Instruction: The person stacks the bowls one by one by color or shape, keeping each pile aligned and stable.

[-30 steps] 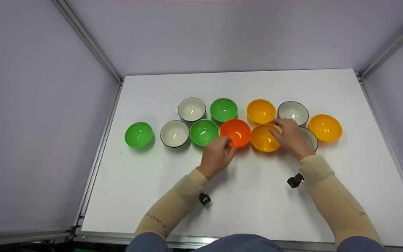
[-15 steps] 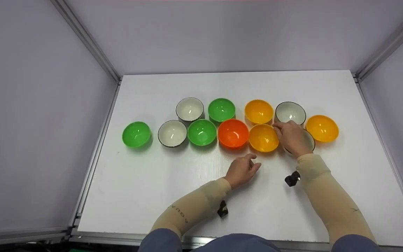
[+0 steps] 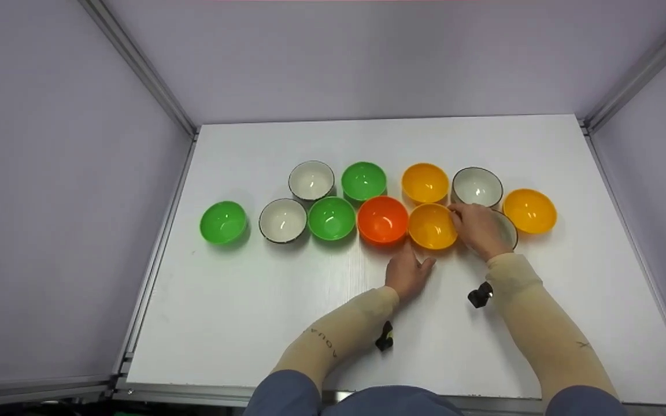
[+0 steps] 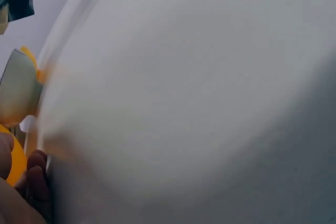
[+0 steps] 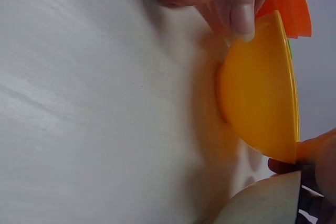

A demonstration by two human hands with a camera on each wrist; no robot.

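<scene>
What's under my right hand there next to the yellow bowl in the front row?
A white bowl with a dark rim sits under the right hand. Only its right edge shows in the head view; the hand covers most of it, so whether anything lies inside cannot be seen.

"What sort of room is this, do you reckon?"

"A test booth in a lab, not anybody's kitchen. Look at the counter (image 3: 310, 300): a plain white board with a metal rail (image 3: 159, 260) along its edge, and pale lilac panels (image 3: 50, 202) closing it in on three sides, joined by aluminium struts (image 3: 136, 60) at the corners."

"But there are bowls (image 3: 362, 180) out."

"Plastic ones, empty, in green, orange, yellow and white (far too tidy for a meal). And the person wears small black cameras (image 3: 479, 296) strapped at the wrists, over beige sleeves (image 3: 541, 323). It's a staged recording setup."
</scene>
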